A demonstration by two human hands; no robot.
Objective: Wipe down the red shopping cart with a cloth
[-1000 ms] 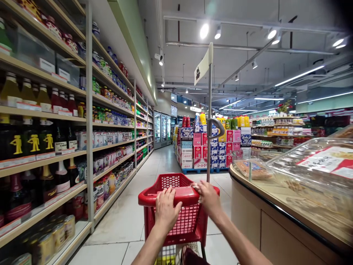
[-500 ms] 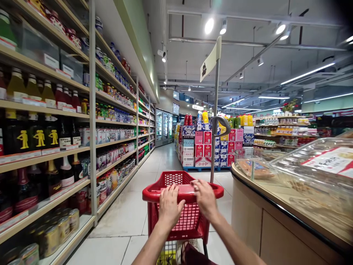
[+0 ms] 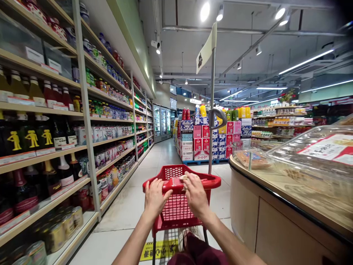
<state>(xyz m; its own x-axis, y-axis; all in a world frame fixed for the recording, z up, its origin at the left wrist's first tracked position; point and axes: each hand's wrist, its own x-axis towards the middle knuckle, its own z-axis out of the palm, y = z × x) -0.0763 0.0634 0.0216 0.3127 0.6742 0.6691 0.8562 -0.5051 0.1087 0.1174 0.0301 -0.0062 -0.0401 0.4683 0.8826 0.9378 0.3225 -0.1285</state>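
A red plastic shopping cart [image 3: 180, 208] stands right in front of me, its basket of open mesh. My left hand [image 3: 154, 197] rests on the left part of the cart's handle, fingers curled over the top and thumb pointing right. Near the handle's middle, my right hand [image 3: 196, 195] is bent with the fingertips together. A small pale crumpled piece [image 3: 183, 177] shows at those fingertips, pressed against the handle; its kind is unclear. A grey pole [image 3: 212, 73] with a pale flag rises beyond the cart's right side.
Shelves of bottles and cans [image 3: 59, 143] line the left. A rounded wooden counter [image 3: 245, 198] with clear food covers [image 3: 317, 154] stands close on the right. Stacked drink boxes [image 3: 201, 143] are ahead. A yellow floor sign [image 3: 160, 250] lies below the cart.
My right hand has slid left along the handle with the pale piece. My left hand has moved left too. The yellow floor sign shows more, and the shelves have shifted left.
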